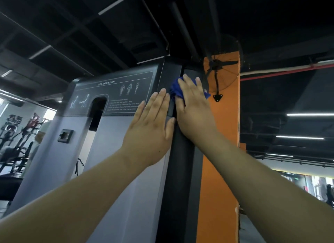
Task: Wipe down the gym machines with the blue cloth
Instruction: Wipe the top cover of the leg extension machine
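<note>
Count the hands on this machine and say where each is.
2. The left hand lies flat on the grey panel; the right hand presses the blue cloth against the black upright beside it. No others visible.

Presses the blue cloth [175, 88] against the black upright [180, 170] of the leg extension machine [115, 98] with the right hand [194, 114], fingers straight. Lays the left hand [150, 125] flat on the machine's right edge, just beside. Behind, an orange pillar [223, 134] carrying a black fan [216, 71].
</note>
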Demonstrator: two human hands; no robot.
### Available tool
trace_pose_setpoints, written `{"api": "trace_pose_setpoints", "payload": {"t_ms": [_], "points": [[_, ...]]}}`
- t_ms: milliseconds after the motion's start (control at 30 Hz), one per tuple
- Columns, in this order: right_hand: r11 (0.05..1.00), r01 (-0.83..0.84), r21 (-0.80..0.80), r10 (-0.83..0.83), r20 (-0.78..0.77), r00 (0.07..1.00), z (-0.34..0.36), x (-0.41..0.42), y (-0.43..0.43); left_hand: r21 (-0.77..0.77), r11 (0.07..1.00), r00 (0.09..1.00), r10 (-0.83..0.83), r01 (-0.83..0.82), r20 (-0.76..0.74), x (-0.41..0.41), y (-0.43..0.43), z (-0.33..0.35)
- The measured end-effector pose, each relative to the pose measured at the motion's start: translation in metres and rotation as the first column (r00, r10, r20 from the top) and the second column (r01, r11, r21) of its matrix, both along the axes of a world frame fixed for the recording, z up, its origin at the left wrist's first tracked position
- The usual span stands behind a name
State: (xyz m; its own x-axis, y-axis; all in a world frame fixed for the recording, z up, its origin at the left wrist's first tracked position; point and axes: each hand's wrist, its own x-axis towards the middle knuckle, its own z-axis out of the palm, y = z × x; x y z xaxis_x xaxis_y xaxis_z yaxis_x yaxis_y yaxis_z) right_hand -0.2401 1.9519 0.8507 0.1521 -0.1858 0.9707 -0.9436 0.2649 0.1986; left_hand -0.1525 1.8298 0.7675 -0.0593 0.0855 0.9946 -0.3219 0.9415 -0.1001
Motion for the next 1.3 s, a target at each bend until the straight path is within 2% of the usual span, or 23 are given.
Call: {"api": "trace_pose_setpoints", "payload": {"t_ms": [100,200,300,500,633,800,967,1133,1233,1300], "points": [[0.999,-0.013,-0.038,0.014,0.031,0.999,0.019,0.004,-0.004,0.002,1.000,1.000,0.003,-0.003,-0.010,-0.001,-0.001,-0.004],[0.999,-0.010,-0.051,0.012,0.026,1.000,-0.001,0.003,-0.004,-0.005,1.000,1.000,-0.008,0.008,-0.009,0.003,0.001,-0.002],[1.000,-0.031,0.001,0.031,0.021,0.999,-0.018,-0.001,0.001,-0.014,1.000,1.000,-0.007,0.007,0.008,0.004,0.003,0.000],[0.999,-0.044,0.008,0.044,0.044,0.998,0.042,0.010,0.000,-0.007,1.000,1.000,-0.012,0.011,-0.006,0.011,-0.002,0.016],[0.998,0.050,0.046,-0.048,-0.056,0.997,0.058,0.003,0.001,0.070,0.994,0.996,-0.085,0.085,0.000,0.008,0.001,0.052],[0.981,0.076,0.181,-0.072,-0.030,0.997,0.115,0.006,0.007,0.078,0.995,0.997,-0.059,0.055,0.059,0.011,0.005,0.103],[0.915,0.069,0.398,-0.091,0.038,0.995,0.160,0.014,0.018,0.083,0.995,0.989,-0.069,0.058,0.134,0.022,-0.009,0.113],[0.791,0.082,0.606,-0.198,0.126,0.972,0.219,0.027,-0.004,0.301,0.946,0.977,-0.169,0.124,0.129,0.025,-0.008,0.146],[0.737,0.041,0.674,-0.211,0.172,0.962,0.235,0.027,-0.013,0.332,0.934,0.962,-0.203,0.134,0.183,0.031,-0.006,0.167],[0.725,0.059,0.686,-0.216,0.145,0.966,0.231,0.022,-0.008,0.356,0.925,0.951,-0.222,0.134,0.217,0.038,-0.006,0.178]]}}
